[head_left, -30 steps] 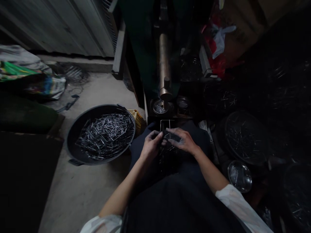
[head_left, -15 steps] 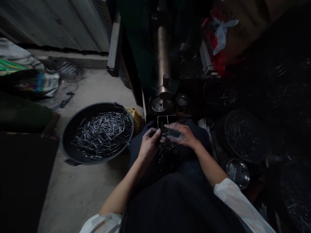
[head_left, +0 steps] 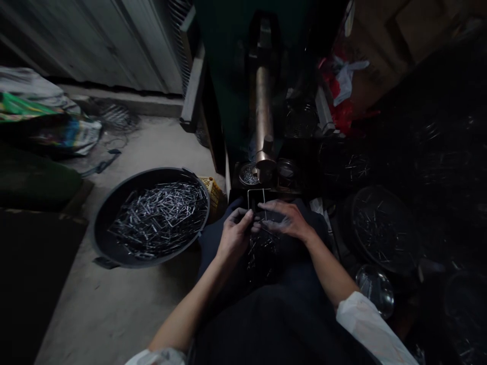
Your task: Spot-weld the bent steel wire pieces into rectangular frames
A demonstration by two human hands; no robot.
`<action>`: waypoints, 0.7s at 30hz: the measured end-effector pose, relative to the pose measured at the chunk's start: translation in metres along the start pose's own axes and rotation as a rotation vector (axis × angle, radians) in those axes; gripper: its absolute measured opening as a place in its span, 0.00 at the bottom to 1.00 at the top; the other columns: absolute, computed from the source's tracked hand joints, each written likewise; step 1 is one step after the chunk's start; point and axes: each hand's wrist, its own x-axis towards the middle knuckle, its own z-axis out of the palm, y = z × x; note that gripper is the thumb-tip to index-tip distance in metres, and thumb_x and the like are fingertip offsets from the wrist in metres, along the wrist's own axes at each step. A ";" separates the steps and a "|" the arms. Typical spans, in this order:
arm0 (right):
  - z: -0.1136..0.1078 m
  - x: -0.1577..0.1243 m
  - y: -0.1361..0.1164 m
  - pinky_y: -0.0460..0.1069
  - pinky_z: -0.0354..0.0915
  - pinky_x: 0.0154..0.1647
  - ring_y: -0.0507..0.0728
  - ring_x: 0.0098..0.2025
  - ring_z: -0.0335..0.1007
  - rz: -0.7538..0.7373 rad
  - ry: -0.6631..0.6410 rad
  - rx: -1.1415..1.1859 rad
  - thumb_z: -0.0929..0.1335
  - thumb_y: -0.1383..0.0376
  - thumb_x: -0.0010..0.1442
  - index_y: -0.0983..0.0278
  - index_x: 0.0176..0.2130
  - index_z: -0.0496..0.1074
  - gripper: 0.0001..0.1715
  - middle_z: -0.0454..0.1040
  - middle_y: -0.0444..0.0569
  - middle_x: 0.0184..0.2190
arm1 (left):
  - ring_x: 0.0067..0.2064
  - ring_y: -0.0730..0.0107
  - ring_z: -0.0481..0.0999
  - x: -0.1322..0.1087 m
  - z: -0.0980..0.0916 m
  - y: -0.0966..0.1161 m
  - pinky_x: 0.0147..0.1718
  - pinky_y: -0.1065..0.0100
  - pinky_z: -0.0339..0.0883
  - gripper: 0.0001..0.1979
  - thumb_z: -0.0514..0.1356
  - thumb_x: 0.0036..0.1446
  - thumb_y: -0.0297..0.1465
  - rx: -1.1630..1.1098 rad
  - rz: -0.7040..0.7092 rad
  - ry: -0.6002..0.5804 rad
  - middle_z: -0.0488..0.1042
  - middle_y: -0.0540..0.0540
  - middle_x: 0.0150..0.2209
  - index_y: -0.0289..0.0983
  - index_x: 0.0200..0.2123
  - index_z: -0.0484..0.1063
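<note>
My left hand pinches something thin, probably a metal nail, at the near edge of a rectangular metal wire frame. The fingertips hide what is gripped. My right hand lies just to the right with its fingers loosely apart, reaching toward the frame and holding nothing I can see. Below both hands, loose nails lie scattered on my dark lap cloth. A large black round basin, heaped with steel nails, stands on the floor to my left.
Ahead stands a dark green machine with a brass-coloured cylinder, a small dish of nails and a glass jar. Black round trays and a glass bowl sit to the right, with bags at far left.
My view has shifted slightly, moving the scene lower in the frame. Both hands stay at the wire frame, with only small finger movement.
</note>
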 end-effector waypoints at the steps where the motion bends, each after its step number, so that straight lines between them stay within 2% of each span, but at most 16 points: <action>1: -0.002 0.001 -0.001 0.54 0.71 0.58 0.58 0.55 0.76 -0.006 -0.011 -0.003 0.75 0.62 0.62 0.55 0.61 0.72 0.29 0.79 0.49 0.54 | 0.21 0.79 0.71 0.000 0.001 0.000 0.22 0.78 0.67 0.26 0.79 0.37 0.39 -0.004 0.007 0.000 0.77 0.48 0.26 0.34 0.30 0.68; 8: -0.009 0.009 -0.002 0.54 0.70 0.59 0.59 0.56 0.76 -0.035 -0.019 -0.008 0.75 0.61 0.62 0.55 0.61 0.73 0.29 0.78 0.49 0.55 | 0.21 0.80 0.71 0.001 0.006 0.004 0.22 0.79 0.66 0.25 0.79 0.38 0.39 -0.051 0.019 -0.011 0.76 0.48 0.25 0.34 0.30 0.68; 11: -0.010 0.012 -0.003 0.54 0.71 0.59 0.59 0.56 0.76 -0.024 -0.018 -0.020 0.75 0.62 0.61 0.55 0.61 0.73 0.29 0.78 0.49 0.55 | 0.21 0.80 0.71 0.001 0.007 0.005 0.22 0.79 0.65 0.25 0.78 0.40 0.38 -0.064 0.031 -0.018 0.75 0.49 0.24 0.35 0.30 0.67; 16: -0.011 0.016 -0.004 0.53 0.71 0.59 0.59 0.56 0.76 -0.020 -0.016 -0.007 0.75 0.65 0.60 0.55 0.60 0.74 0.29 0.79 0.49 0.54 | 0.21 0.80 0.70 0.003 0.009 0.007 0.22 0.78 0.64 0.26 0.79 0.37 0.38 -0.084 0.048 -0.020 0.75 0.48 0.24 0.34 0.29 0.66; 21: -0.010 0.020 -0.001 0.55 0.70 0.59 0.60 0.55 0.76 0.011 -0.006 0.004 0.76 0.63 0.60 0.54 0.59 0.74 0.28 0.79 0.49 0.54 | 0.22 0.79 0.71 0.008 0.009 0.007 0.21 0.78 0.63 0.24 0.79 0.38 0.37 -0.108 0.059 -0.031 0.75 0.49 0.24 0.34 0.28 0.67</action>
